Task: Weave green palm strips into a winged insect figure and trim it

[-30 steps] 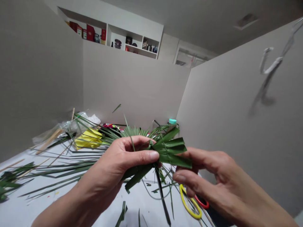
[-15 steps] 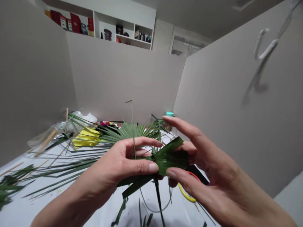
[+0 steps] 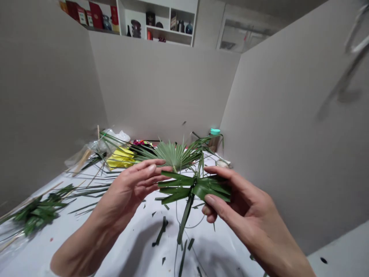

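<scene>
In the middle of the head view is a folded green palm-leaf piece, with cut strips fanning left and right and a narrow strip hanging down. My right hand pinches its right side between thumb and fingers. Just to its left, my left hand is open with its fingers stretched out beside the left strips; whether the fingertips touch them I cannot tell. A thin wire loops below the piece.
A fan-shaped palm leaf lies behind the hands. Yellow material, clear plastic bags and a leaf bundle are at left. A jar with a turquoise lid stands at the back right. Leaf scraps dot the white table.
My left hand has let go of the leaf piece and moved left, its fingers spreading. The left strips now show fanned out. My right hand keeps its hold, and the view has shifted.
</scene>
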### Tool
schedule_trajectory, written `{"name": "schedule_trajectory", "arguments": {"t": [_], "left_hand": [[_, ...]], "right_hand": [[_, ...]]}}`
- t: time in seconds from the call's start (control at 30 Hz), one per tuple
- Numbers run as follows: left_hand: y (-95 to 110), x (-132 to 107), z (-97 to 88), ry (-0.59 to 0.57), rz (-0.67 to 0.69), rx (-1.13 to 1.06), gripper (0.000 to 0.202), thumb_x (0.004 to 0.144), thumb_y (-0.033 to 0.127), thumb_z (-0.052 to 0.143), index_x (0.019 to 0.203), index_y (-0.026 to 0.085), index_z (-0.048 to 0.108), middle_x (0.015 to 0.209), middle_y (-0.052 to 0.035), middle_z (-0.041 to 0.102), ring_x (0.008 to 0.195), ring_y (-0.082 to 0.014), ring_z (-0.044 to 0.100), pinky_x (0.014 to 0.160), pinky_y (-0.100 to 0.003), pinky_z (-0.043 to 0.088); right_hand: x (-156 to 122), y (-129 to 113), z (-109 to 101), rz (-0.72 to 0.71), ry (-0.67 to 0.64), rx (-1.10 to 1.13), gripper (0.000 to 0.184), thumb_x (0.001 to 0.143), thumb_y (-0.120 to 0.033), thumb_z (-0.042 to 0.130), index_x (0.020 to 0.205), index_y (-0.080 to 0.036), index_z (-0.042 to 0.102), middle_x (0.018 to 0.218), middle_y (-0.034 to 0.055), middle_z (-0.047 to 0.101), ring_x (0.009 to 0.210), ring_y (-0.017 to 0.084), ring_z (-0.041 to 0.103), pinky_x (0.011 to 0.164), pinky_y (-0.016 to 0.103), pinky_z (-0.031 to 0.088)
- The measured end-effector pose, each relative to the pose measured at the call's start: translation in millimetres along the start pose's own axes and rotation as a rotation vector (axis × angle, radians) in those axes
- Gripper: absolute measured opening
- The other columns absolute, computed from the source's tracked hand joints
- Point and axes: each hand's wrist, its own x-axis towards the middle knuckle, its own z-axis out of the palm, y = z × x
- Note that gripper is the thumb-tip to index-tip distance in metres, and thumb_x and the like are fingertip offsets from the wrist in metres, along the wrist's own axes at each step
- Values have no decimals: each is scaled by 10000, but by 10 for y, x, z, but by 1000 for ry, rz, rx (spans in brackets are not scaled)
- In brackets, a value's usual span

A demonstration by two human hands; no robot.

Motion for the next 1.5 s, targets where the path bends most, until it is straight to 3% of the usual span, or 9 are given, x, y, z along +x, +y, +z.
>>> {"name": "schedule_trajectory", "arguments": {"t": [0.17,0.33,0.53,0.7,0.8,0.9,1.1,1.23,1.5], "left_hand": [[-272,-81,-100,-116,9,74,181,736,160,901,908,185,850,971,-79,867,979,-234,769,948,-307,554],[-378,-75,-31,-242,-2,102,300,698,309,952,956,194,850,989,-120,845,958,-297,750,901,-395,568],[-413,-16,56,-219,93,100,298,729,452,920,870,212,814,813,-42,752,796,-223,652,781,-325,526],[-396,66,148,-202,103,119,321,735,491,900,677,213,750,687,-19,687,725,-210,624,720,-313,522],[-368,130,178,-207,88,109,290,762,469,878,702,216,748,682,-10,679,707,-202,627,712,-314,532],[-339,189,202,-207,73,100,273,747,467,884,723,223,764,691,-11,691,692,-202,633,697,-317,535],[-379,272,246,-213,50,144,311,717,499,904,627,228,780,654,-17,699,679,-208,643,685,-307,542],[-439,304,258,-231,48,162,250,718,488,913,696,254,829,688,-19,739,690,-211,670,691,-298,564],[-452,319,267,-259,66,246,227,706,479,930,818,290,875,828,-5,777,814,-200,657,765,-257,556]], "right_hand": [[-54,146,161,39,59,140,348,966,-379,713,1274,-258,605,744,-30,735,646,127,735,665,233,646],[-22,151,294,21,109,199,370,962,-359,710,1288,-246,577,781,-17,731,682,139,752,671,233,662],[-115,160,372,-31,191,75,336,946,-277,681,1273,-311,614,853,-50,739,664,94,724,700,182,629],[-162,266,303,-188,221,-174,555,920,-258,732,1378,-504,540,1287,-111,725,1125,111,728,969,159,562],[-128,258,179,-197,200,-224,546,969,-482,687,1453,-554,444,1377,-83,677,1196,152,707,974,205,588],[-58,224,-30,-140,281,-261,602,948,-710,559,1501,-531,401,1267,7,707,1082,214,741,893,304,646],[148,140,-393,-177,356,-441,264,987,-596,593,1168,-448,716,1109,-7,760,995,203,750,799,249,615],[325,105,-434,-185,226,-445,334,905,-556,705,1138,-320,745,966,69,769,957,291,750,742,354,625],[543,114,-342,-172,128,-476,226,900,-451,707,1029,-268,740,913,53,752,957,257,726,786,344,591]]}}
